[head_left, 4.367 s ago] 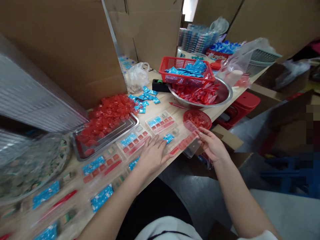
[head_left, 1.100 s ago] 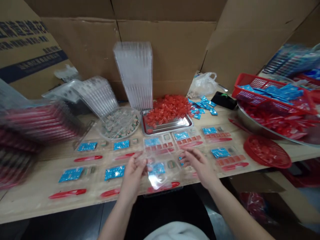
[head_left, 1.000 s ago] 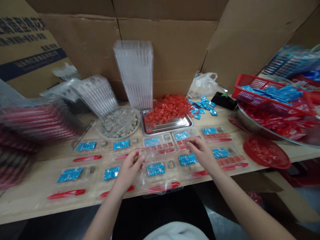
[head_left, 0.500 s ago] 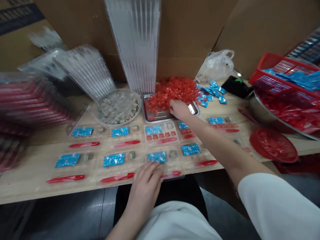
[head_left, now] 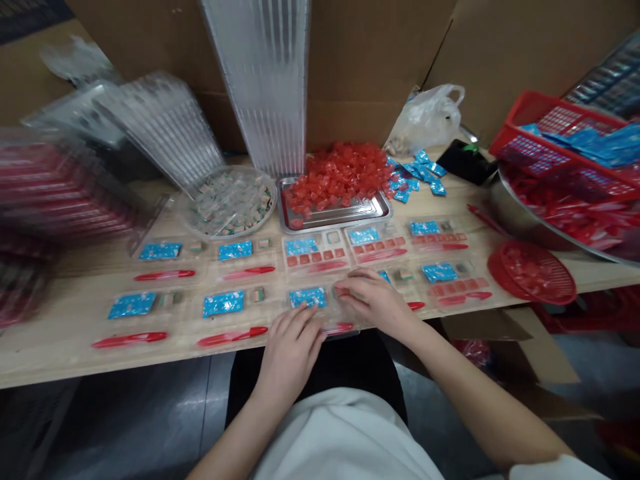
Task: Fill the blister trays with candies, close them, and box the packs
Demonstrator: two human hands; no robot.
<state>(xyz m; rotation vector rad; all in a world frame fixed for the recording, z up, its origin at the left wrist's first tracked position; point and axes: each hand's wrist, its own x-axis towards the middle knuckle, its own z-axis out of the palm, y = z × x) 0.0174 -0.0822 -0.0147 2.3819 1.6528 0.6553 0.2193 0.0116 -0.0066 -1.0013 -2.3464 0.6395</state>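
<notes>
On the table's front row lies a clear plastic tray [head_left: 333,317] with a blue packet [head_left: 307,297] and a red pen-shaped piece [head_left: 340,328]. My left hand [head_left: 293,350] rests on the tray's near left side, fingers laid out and touching by the packet. Over the tray's right part, my right hand [head_left: 375,303] has its fingers bent and drawn together; whatever is between them is hidden. Neighbouring trays hold blue packets, small striped blocks [head_left: 257,294] and red pieces. Rows of red cubes [head_left: 316,257] sit in several trays toward the right.
Behind the trays, a metal tray [head_left: 345,217] bears heaped red cubes [head_left: 345,173]. A round dish [head_left: 227,203] of striped blocks stands left of it. Stacked clear trays [head_left: 260,87] lean at the back. Red baskets [head_left: 533,273] and a metal bowl [head_left: 510,207] are at right.
My right hand has come back from the heap of red cubes to the front middle tray. My left hand stays on that tray. The view has shifted slightly.
</notes>
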